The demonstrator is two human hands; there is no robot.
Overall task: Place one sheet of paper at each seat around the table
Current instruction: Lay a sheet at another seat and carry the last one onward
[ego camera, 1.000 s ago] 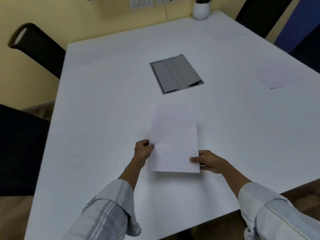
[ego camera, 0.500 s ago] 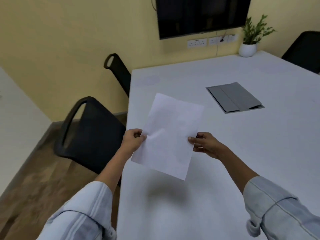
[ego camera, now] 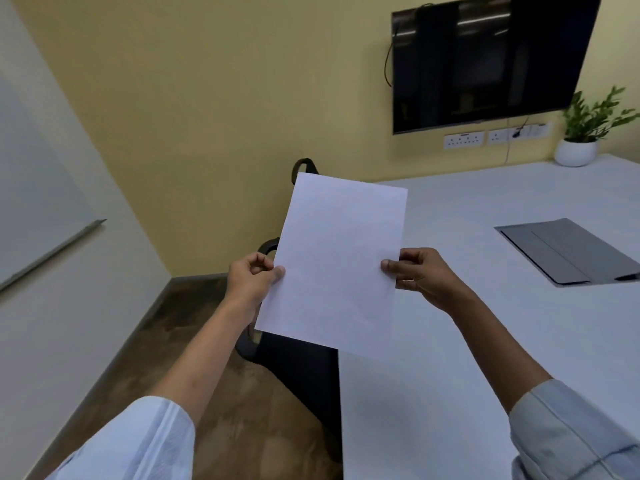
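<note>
Your left hand (ego camera: 254,280) and right hand (ego camera: 420,273) pinch the paper sheet (ego camera: 334,265) by its side edges, keeping it flat above the bench's (ego camera: 485,341) left edge, ready for placing.

Hiding most of 2 black chairs (ego camera: 304,368) behind the sheet of paper (ego camera: 336,265); cropping the grey panel (ego camera: 571,251) at the table's (ego camera: 485,375) right edge.

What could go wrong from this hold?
1. The white sheet of paper is pinched only at its side edges by the left hand and right hand, so it may sag or crease.
2. It hangs over the white table edge and black chair; released early, it could slip to the floor.
</note>
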